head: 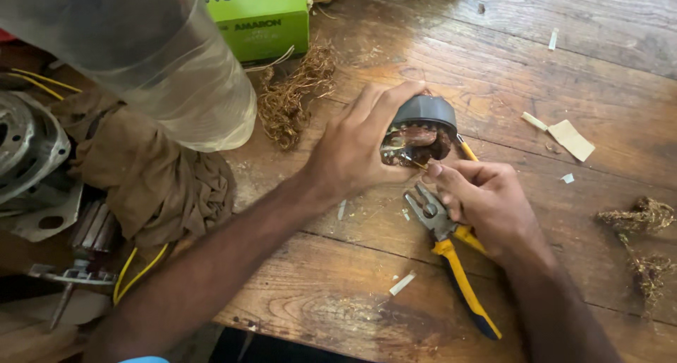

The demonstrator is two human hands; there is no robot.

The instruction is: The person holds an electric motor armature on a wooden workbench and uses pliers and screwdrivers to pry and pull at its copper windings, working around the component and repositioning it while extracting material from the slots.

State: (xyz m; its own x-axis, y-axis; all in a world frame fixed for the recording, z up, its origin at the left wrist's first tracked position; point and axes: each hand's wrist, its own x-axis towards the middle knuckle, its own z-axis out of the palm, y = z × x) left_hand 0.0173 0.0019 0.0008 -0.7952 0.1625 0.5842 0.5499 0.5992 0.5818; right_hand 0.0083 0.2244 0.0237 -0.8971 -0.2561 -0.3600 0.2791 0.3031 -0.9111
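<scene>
My left hand (356, 146) grips a small motor stator (421, 128), a dark round body with copper windings showing at its open face, tilted on the wooden bench (508, 74). My right hand (485, 201) pinches at the stator's lower edge with thumb and forefinger, on a thin wire or slip too small to make out. Yellow-handled pliers (451, 253) lie on the bench under my right hand, jaws toward the stator.
A tangle of old copper wire (288, 98) lies behind the stator, more (643, 225) at the right edge. A clear plastic jar (151, 56), green box (257, 14), brown rag (159, 183), metal motor parts (32, 158) and paper scraps (570, 138) surround the work.
</scene>
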